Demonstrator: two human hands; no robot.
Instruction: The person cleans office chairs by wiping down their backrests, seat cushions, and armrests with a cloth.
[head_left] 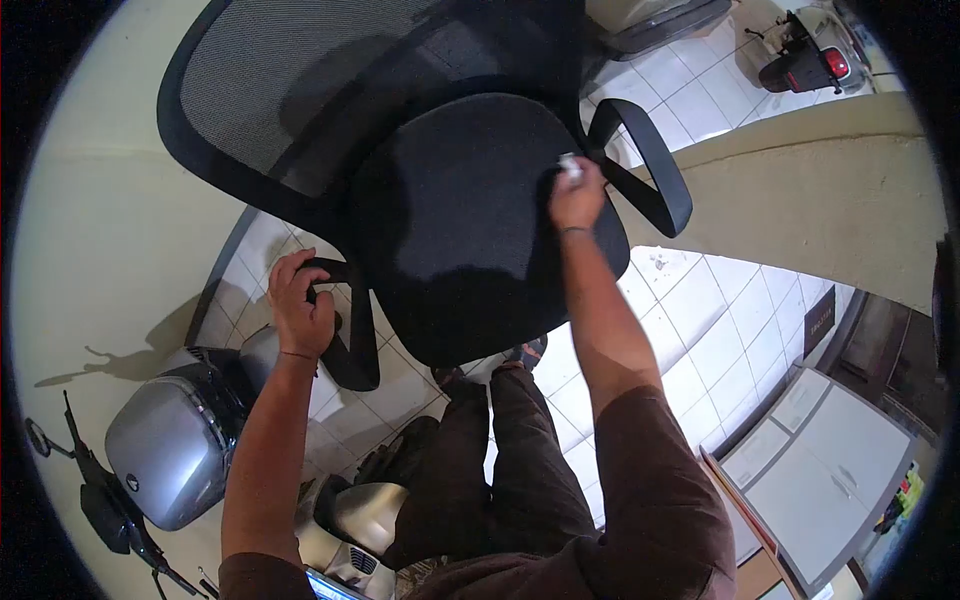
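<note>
A black office chair with a mesh back (300,110) and a padded seat (470,200) stands in front of me. My left hand (300,305) is curled over the left armrest (358,345). Near the seat's right edge, beside the right armrest (660,170), my right hand (578,198) is closed around a small white thing (571,166). Only a bit of it pokes out past the fingers, so I cannot make out whether it is cloth or tissue.
Motor scooters stand close by: a grey one (165,455) at left, another (370,515) by my legs and one with a red tail light (836,64) at top right. A low wall (800,190) borders the right side. A white cabinet (825,470) sits lower right on the tiled floor (700,295).
</note>
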